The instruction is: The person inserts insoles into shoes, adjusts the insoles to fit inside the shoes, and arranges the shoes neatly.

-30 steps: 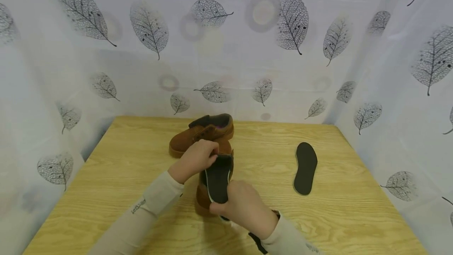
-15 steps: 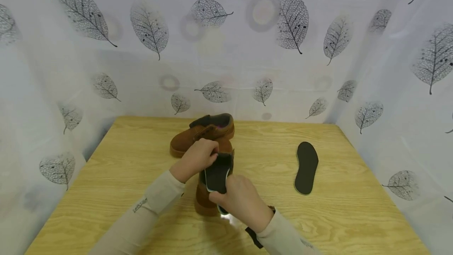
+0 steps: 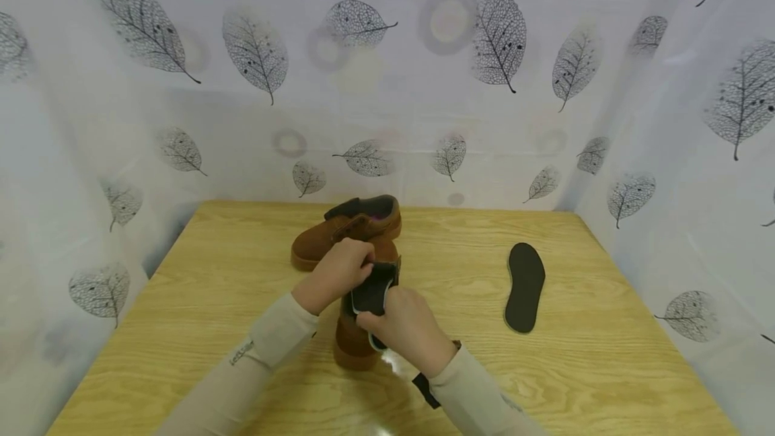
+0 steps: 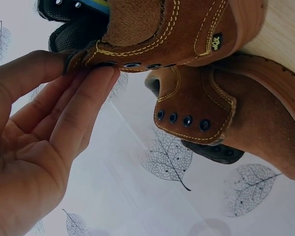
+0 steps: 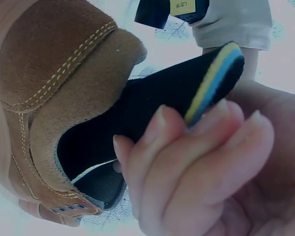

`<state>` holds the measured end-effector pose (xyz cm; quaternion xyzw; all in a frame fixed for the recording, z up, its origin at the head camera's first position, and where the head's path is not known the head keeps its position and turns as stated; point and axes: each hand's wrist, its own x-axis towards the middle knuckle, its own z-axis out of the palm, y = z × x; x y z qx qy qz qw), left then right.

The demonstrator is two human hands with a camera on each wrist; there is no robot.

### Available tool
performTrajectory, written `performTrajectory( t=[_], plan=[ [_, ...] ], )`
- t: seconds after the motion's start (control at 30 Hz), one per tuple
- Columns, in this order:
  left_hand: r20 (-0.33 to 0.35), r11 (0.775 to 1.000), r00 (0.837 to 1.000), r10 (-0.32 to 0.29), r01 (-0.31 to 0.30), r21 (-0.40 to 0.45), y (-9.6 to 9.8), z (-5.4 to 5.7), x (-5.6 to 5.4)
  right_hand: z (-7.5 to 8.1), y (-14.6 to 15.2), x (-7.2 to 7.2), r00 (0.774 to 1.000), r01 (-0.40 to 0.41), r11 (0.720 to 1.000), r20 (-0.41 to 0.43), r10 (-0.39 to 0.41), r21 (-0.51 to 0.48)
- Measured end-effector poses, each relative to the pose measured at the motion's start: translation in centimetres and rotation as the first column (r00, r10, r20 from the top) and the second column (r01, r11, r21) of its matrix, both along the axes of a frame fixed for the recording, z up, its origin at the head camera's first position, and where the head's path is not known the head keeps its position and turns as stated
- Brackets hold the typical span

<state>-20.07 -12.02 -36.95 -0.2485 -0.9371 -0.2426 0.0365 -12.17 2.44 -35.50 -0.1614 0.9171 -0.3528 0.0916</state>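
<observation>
A brown suede shoe (image 3: 354, 345) stands near the middle of the table, its heel toward me. My left hand (image 3: 339, 271) pinches its eyelet flap (image 4: 132, 56) between thumb and fingers, as the left wrist view shows. With my right hand (image 3: 412, 328) I grip a black insole (image 3: 371, 293), whose front part is inside the shoe opening. In the right wrist view the heel end of the insole (image 5: 152, 93) sticks out, bent, with yellow and blue layers along its edge. The fingers of the right hand (image 5: 201, 172) curl against it. The insole's far tip is hidden in the shoe.
Just behind stands the matching brown shoe (image 3: 315, 242), turned sideways with its toe to the left. A second black insole (image 3: 525, 288) lies flat on the wooden table (image 3: 605, 355) at the right. A leaf-printed curtain (image 3: 412, 99) surrounds the table's back and sides.
My right hand has moved forward and slightly left, pushing the insole deeper into the shoe, so less of it shows. The left hand has stayed on the flap.
</observation>
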Motion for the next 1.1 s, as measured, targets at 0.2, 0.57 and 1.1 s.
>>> performTrajectory(
  t=[0.2, 0.57, 1.1],
  plan=[
    [-0.011, 1.000, 1.000, 0.003, -0.002, 0.010, 0.0, 0.0, -0.1, 0.2, -0.3, -0.8, 1.000, 0.002, 1.000, -0.004, -0.002, 0.004],
    [0.003, 1.000, 1.000, 0.005, -0.005, 0.012, 0.0, -0.1, 0.0, -0.6, -0.9, -1.5, 0.999, 0.014, 0.999, 0.052, -0.012, -0.034],
    [-0.022, 1.000, 1.000, -0.003, 0.003, -0.001, -0.1, -0.1, 0.0, -2.1, -2.0, -3.9, 0.999, -0.004, 0.999, -0.044, 0.005, 0.034]
  ],
)
